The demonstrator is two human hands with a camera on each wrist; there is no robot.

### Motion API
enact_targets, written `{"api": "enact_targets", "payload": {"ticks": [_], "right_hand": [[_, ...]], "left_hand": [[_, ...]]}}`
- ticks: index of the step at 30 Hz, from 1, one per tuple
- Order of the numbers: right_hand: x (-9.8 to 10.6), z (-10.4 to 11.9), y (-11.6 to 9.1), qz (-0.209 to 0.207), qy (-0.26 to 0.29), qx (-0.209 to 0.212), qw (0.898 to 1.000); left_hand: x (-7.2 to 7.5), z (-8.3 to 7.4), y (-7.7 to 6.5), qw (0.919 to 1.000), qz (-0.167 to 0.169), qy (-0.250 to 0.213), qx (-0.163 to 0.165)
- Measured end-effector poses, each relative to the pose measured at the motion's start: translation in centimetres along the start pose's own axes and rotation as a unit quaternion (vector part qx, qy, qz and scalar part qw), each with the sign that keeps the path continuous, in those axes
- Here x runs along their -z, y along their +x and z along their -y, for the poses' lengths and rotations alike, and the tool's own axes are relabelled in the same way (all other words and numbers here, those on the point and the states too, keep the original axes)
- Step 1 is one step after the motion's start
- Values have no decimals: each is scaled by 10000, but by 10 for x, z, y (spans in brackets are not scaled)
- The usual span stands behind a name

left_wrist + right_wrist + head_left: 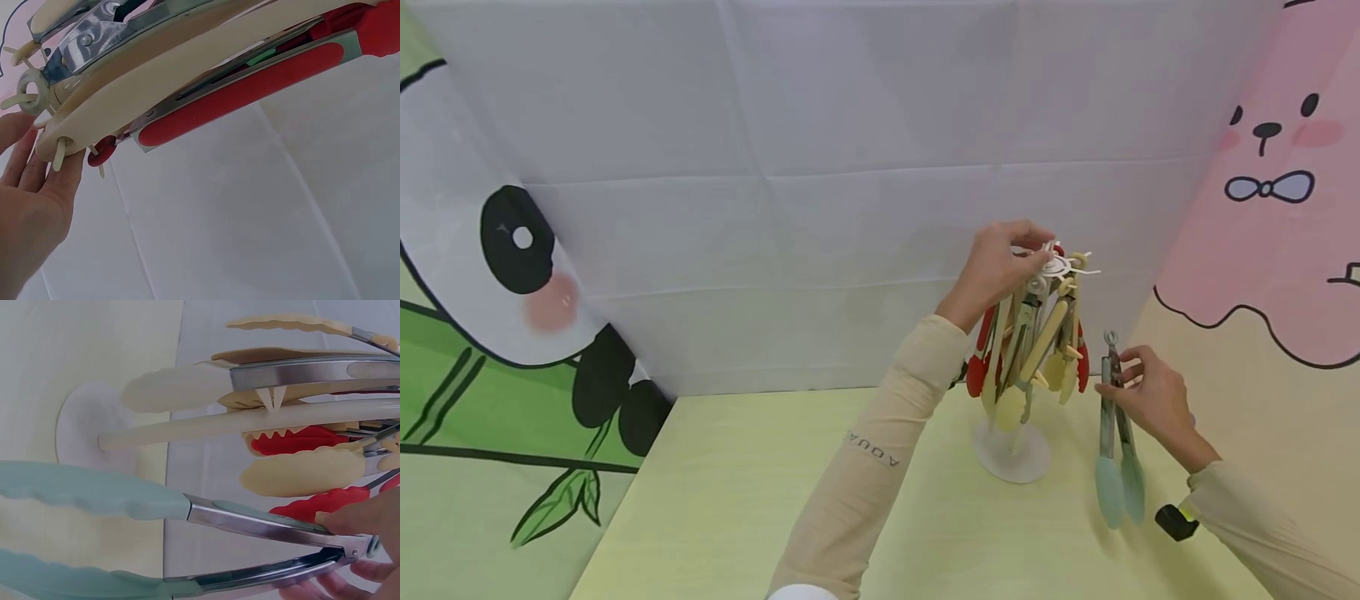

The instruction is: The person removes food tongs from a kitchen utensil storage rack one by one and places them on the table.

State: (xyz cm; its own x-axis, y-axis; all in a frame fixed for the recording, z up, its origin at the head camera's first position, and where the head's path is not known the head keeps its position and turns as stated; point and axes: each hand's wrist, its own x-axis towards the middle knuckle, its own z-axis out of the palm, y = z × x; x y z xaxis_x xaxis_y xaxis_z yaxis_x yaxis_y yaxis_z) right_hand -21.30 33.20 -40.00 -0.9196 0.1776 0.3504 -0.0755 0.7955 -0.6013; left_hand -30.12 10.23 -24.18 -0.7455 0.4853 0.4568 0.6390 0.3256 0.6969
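Staged recording booth, not a real kitchen: white creased cloth backdrop [850, 167], cartoon panda sheet [497, 275] on one side, pink cartoon animal sheet [1277, 183] on the other, pale yellow table [737, 483] with one rack of kitchen tongs [1026, 358].

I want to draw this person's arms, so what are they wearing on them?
Both arms wear long, snug beige sleeves that end at the wrists, leaving the left hand and right hand bare, with no gloves. The left sleeve has small dark letters printed across the forearm. The right sleeve is plain, and a small black device with a bit of yellow sits at its wrist.
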Motion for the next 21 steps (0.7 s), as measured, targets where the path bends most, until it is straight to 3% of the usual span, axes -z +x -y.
{"api": "enact_targets", "payload": {"ticks": [13,21], "right_hand": [[-12,-16,0,297,-153,-313,9990],[-19,-22,-1,531,-173,-288,9980]], "left_hand": [[1,-2,-1,10000,1,50,-52],[1,0,0,10000,-13,-32,-78]]}}
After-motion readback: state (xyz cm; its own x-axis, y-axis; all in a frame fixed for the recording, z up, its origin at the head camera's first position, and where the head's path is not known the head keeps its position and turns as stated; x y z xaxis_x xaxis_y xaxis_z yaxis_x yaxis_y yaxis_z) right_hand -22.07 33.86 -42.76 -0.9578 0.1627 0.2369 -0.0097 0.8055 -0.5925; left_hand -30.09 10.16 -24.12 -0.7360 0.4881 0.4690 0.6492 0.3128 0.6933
